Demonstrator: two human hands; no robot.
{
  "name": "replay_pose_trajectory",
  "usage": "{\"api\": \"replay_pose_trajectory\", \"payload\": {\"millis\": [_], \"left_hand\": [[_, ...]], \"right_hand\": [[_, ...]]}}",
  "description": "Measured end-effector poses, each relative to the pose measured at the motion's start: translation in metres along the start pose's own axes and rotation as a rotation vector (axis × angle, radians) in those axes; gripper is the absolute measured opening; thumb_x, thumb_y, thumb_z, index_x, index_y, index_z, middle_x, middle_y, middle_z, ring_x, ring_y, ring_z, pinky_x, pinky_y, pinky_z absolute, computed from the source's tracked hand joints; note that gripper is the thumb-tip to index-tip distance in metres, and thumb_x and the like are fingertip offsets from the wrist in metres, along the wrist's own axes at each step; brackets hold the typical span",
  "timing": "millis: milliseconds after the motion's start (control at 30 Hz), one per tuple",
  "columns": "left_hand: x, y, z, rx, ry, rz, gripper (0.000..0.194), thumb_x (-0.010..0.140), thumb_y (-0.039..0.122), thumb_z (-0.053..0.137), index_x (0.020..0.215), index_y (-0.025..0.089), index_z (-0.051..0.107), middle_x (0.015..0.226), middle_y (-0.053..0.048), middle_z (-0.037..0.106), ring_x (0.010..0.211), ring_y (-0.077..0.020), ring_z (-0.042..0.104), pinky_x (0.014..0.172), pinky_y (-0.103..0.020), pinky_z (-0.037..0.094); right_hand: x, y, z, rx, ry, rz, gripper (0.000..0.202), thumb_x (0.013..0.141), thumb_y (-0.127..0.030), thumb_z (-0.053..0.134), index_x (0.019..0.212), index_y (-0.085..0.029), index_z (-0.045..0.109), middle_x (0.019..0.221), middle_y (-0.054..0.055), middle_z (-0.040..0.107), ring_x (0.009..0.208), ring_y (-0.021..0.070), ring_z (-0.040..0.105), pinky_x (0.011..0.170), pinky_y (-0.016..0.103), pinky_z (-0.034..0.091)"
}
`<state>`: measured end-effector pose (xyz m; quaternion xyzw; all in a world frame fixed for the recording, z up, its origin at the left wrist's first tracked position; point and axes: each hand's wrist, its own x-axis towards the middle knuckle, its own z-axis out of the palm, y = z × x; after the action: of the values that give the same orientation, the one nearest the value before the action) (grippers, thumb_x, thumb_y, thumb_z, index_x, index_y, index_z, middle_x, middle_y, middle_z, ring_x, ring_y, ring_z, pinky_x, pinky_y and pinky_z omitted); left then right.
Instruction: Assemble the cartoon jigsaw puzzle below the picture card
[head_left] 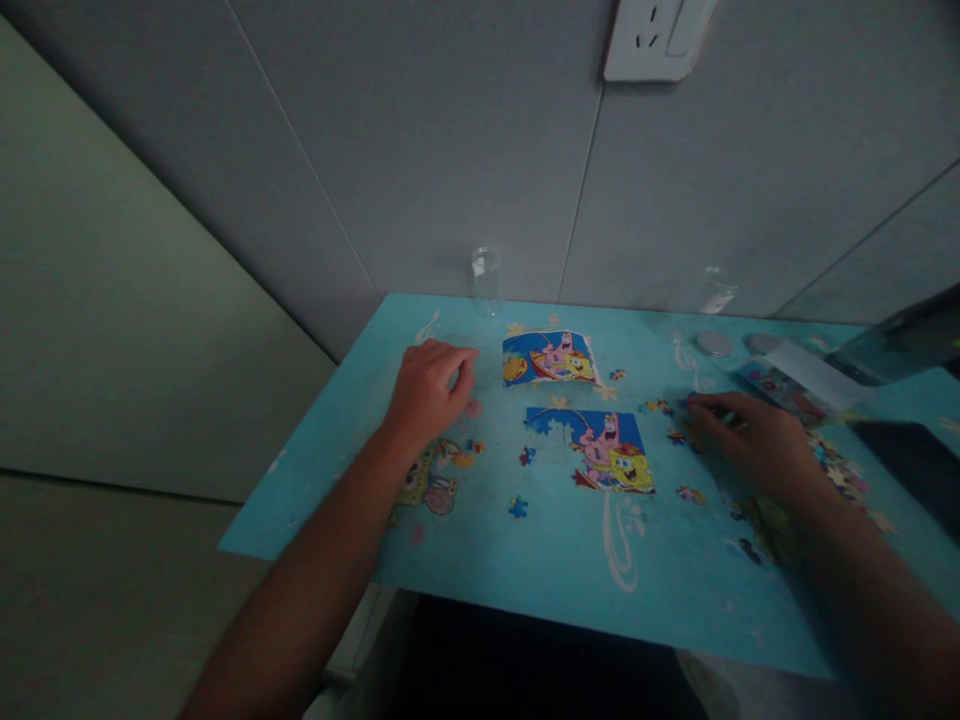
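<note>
My left hand (431, 395) rests on the table left of the picture card, fingers loosely bent, thumb apart from the index finger, and nothing in it. My right hand (750, 440) is over the table's right part, its fingertips pinched at a small blue jigsaw piece (688, 400). Between my hands lies a partly assembled jigsaw puzzle (619, 450), with a gap at its upper left and lower left. Behind it is the picture card (547, 358) showing the same cartoon scene. Loose pieces lie around, including a blue piece (518, 507) and a red-blue piece (528, 456).
A clear jar (486, 285) stands at the back edge by the wall, another clear container (718, 290) farther right. Two round lids (713, 344) lie near a folded card (814, 380). A pile of pieces (840, 470) and a dark flat object (911, 465) are at right.
</note>
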<state>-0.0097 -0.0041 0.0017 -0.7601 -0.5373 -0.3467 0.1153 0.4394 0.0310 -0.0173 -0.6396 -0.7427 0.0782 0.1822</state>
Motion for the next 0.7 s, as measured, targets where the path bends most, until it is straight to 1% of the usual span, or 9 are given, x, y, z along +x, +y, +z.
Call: {"api": "replay_pose_trajectory", "payload": {"millis": [167,367,467,600,700], "left_hand": [[0.002,-0.005,-0.004,0.012,0.011,-0.007,0.02,0.097,0.018,0.055,0.105,0.019,0.072,0.094,-0.005,0.075,0.092,-0.0212,0.067,0.089,-0.038,0.046],[0.005,-0.012,-0.012,0.026,0.077,-0.045,0.02,0.096,0.017,0.054,0.105,0.017,0.072,0.096,-0.006,0.075,0.091,-0.0215,0.066,0.088,-0.039,0.047],[0.004,-0.007,-0.014,0.035,0.042,-0.026,0.019,0.097,0.018,0.054,0.105,0.019,0.072,0.096,-0.006,0.075,0.092,-0.0219,0.066,0.089,-0.04,0.046],[0.002,0.007,-0.016,0.049,-0.034,0.016,0.021,0.099,0.021,0.053,0.109,0.02,0.072,0.093,-0.005,0.073,0.092,-0.0221,0.065,0.088,-0.04,0.045],[0.0,0.015,-0.016,0.036,-0.052,0.047,0.022,0.1,0.021,0.053,0.112,0.021,0.071,0.094,-0.004,0.073,0.092,-0.0216,0.064,0.088,-0.041,0.044]], "right_hand": [[-0.002,-0.005,-0.002,0.005,-0.016,0.0,0.04,0.091,-0.052,0.059,0.111,-0.021,0.076,0.099,0.009,0.078,0.077,0.0251,0.07,0.071,0.036,0.05],[-0.004,-0.006,-0.001,-0.003,-0.024,0.023,0.042,0.091,-0.054,0.058,0.112,-0.021,0.075,0.099,0.009,0.079,0.076,0.0257,0.072,0.07,0.037,0.051],[-0.004,-0.006,-0.002,-0.009,-0.026,0.008,0.041,0.09,-0.054,0.058,0.11,-0.022,0.075,0.098,0.009,0.079,0.077,0.0274,0.072,0.07,0.038,0.052],[-0.006,-0.007,-0.002,-0.017,-0.037,0.007,0.041,0.089,-0.058,0.058,0.108,-0.025,0.075,0.1,0.008,0.079,0.078,0.0286,0.073,0.071,0.039,0.053],[-0.007,-0.006,0.001,-0.05,-0.048,0.005,0.04,0.089,-0.059,0.059,0.108,-0.027,0.075,0.104,0.008,0.078,0.08,0.0291,0.074,0.072,0.04,0.054]]}}
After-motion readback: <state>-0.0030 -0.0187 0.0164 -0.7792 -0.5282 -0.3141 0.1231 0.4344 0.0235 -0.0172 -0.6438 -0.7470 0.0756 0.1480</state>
